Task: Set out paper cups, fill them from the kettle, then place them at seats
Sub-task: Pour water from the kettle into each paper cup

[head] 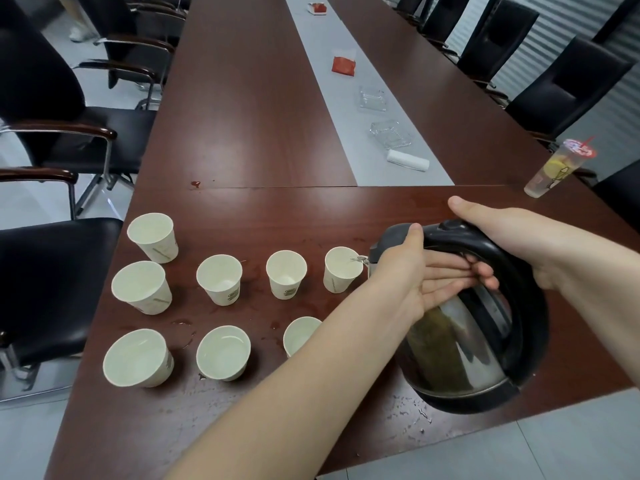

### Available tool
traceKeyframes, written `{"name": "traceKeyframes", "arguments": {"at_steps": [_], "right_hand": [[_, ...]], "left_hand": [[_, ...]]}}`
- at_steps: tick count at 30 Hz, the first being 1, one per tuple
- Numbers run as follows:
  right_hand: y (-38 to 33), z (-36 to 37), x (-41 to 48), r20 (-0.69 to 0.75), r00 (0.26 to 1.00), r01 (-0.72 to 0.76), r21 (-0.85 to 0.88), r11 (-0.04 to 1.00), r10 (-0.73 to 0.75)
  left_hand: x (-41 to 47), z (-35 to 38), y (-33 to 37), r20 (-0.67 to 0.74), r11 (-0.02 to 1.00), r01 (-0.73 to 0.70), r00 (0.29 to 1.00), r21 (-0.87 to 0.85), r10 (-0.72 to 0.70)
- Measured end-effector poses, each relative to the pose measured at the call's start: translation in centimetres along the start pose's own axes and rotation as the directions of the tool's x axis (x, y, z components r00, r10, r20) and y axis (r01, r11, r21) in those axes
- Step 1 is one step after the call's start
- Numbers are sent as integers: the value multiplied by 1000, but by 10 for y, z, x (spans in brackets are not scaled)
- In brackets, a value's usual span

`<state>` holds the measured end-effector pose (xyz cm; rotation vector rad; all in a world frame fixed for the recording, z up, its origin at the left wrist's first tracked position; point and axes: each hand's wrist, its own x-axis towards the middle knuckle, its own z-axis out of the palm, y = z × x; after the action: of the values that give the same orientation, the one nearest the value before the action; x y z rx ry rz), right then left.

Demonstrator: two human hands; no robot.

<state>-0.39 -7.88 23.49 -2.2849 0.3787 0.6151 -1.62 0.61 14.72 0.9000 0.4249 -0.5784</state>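
The kettle point(457, 344) is at the lower right of the frame, tipped to the left over the table point(249, 133). Its round body is shiny metal. Its lid, base and big curved handle are black plastic. The right hand point(512, 237) is wrapped round the top of the handle, with the fingers curled under it, holding tight. The left hand point(419, 282) lies flat on the kettle by the lid. Its fingers are straight and its thumb is up on the black lid, so it presses and does not grab.

A thin trickle of water point(358, 259) runs from the spout into the cup by the spout point(341, 271), near the middle of the frame. Eight paper cups point(219, 278) stand in rows across the lower left and middle. They are white and round with open tops and a small green print on the side. The left arm hides part of one cup.

The table is smooth, shiny, dark red-brown wood, with wet drops and little puddles near the cups. A grey strip point(332, 81) runs up the middle. On it sit two clear glass dishes point(389, 135), a white roll point(407, 160) and a red packet point(344, 65). A tall clear plastic drink point(554, 171) with a straw stands at the right edge. Black padded chairs point(52, 98) line both sides.
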Motion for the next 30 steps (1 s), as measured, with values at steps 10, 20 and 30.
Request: {"name": "traceKeyframes", "arguments": {"at_steps": [10, 20, 30], "right_hand": [[2, -1, 5, 1, 1000, -3, -10, 1000, 3], [2, -2, 9, 10, 1000, -7, -27, 1000, 7], [2, -3, 12, 16, 1000, 1, -12, 1000, -1]], "left_hand": [[5, 0, -1, -12, 1000, 10, 1000, -2, -10], [9, 2, -3, -8, 1000, 23, 1000, -5, -23], [13, 3, -2, -6, 999, 31, 999, -8, -31]]}}
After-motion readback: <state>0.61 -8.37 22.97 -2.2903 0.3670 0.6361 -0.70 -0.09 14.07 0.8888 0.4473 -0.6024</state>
